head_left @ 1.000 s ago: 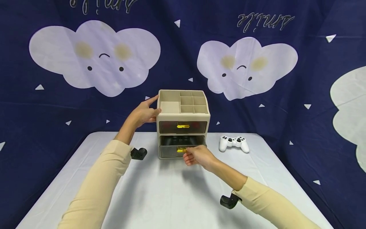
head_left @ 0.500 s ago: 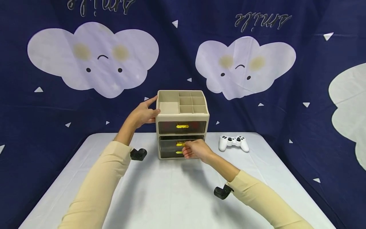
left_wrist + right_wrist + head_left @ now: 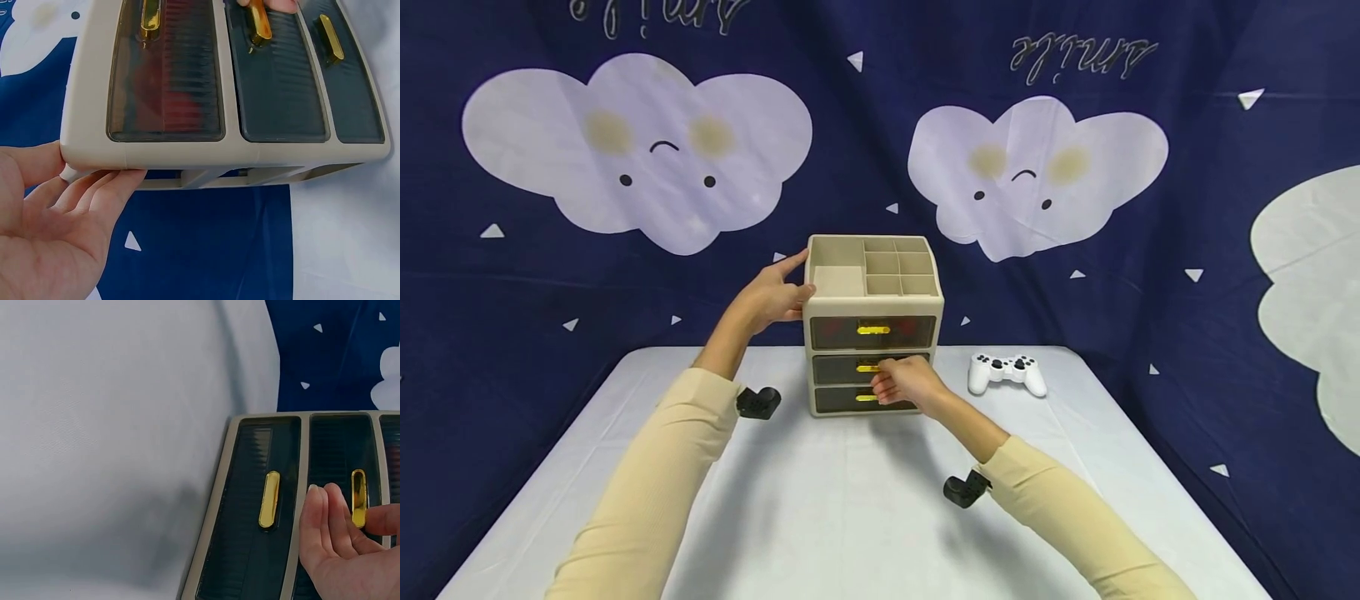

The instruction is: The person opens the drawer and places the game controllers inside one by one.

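A beige desktop drawer organizer (image 3: 873,307) stands upright at the far side of the table, with three dark see-through drawers, all closed. My left hand (image 3: 772,298) holds its left side; in the left wrist view the thumb is at the front corner and the bent fingers (image 3: 103,194) lie against the side wall. At the middle drawer (image 3: 340,440), my right hand (image 3: 912,385) pinches the gold handle (image 3: 359,499) with the thumb, the other fingers beside it. Part of that handle is hidden by the hand. Something reddish shows through the top drawer (image 3: 187,81).
A white game controller (image 3: 1006,374) lies on the table to the right of the organizer. The organizer's top has open compartments (image 3: 837,279). Behind the white-covered table (image 3: 820,517) hangs a dark blue cloth (image 3: 865,125) with cloud prints.
The bottom drawer, open with a dark controller inside, has been shut. The right hand moved up to the middle drawer's handle, and that drawer, partly out half a second ago, is now in.
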Motion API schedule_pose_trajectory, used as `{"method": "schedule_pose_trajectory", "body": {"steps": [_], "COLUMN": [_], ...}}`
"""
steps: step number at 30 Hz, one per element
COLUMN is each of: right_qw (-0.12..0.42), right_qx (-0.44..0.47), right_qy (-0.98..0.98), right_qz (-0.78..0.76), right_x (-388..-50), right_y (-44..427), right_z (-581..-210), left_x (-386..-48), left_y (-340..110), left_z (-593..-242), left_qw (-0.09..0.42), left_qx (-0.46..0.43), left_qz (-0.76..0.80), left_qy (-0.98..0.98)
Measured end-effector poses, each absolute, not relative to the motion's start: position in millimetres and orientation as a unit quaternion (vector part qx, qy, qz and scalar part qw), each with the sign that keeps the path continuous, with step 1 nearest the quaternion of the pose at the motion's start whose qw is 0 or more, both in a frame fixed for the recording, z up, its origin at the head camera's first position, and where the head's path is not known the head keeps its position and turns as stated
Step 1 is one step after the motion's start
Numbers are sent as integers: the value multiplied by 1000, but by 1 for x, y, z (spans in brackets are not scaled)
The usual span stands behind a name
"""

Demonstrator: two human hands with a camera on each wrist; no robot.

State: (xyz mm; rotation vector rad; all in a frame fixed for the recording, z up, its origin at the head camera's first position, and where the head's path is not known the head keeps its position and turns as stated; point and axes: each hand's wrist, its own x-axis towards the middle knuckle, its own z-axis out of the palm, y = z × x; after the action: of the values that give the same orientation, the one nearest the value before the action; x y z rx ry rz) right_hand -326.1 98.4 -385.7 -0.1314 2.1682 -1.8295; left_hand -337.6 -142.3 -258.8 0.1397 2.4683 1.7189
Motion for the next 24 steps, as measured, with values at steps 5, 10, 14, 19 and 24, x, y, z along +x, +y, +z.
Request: {"method": "schedule_pose_trajectory", "body": {"steps": [5, 10, 14, 19, 24], "right_qw": [135, 128, 125, 131, 141], "right_qx": [-42, -44, -45, -47, -38], "right_qy": [757, 757, 756, 751, 746], "right_qz": [-638, -639, -641, -646, -650], "right_x": [-330, -331, -332, -331, -328], "right_y": [98, 97, 97, 97, 99], "right_z": [-387, -388, -388, -388, -387], "left_x": [-337, -336, -336, -336, -335], "left_y": [-142, -143, -143, -144, -144], "left_z": [-258, -257, -256, -256, -258], "left_qw": [67, 70, 68, 68, 70], "left_qx": [49, 53, 56, 56, 58], "left_qz": [571, 571, 572, 578, 574], "left_qy": [817, 816, 815, 811, 814]}}
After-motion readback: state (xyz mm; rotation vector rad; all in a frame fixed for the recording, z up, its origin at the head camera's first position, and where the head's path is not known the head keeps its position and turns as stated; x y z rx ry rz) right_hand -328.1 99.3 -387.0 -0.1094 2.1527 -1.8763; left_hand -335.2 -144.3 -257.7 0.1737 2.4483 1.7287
